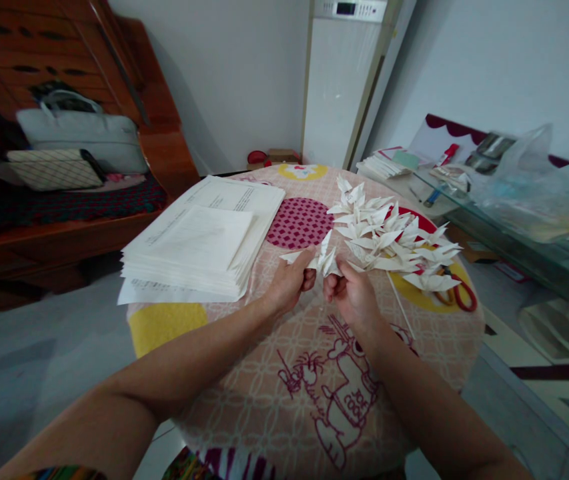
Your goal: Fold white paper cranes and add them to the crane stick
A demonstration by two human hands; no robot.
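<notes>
On the surface (249, 373), one large paper stack (231, 195) and one crane pile (379, 239) are laid; one paper crane (326, 260) is pinched by left hand (291, 277) and right hand (353, 287).

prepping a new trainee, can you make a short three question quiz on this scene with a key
1. What do the left hand and right hand hold between them?
A) a handbag
B) a folded paper piece
C) a plastic bag

2. True or false: seen from the person's side, the paper stack lies to the left of the pile of folded pieces.

3. Fill in the colour: the loop of the scissors nearest the right edge of the table is ____.

Key: 1. B; 2. True; 3. red
</notes>
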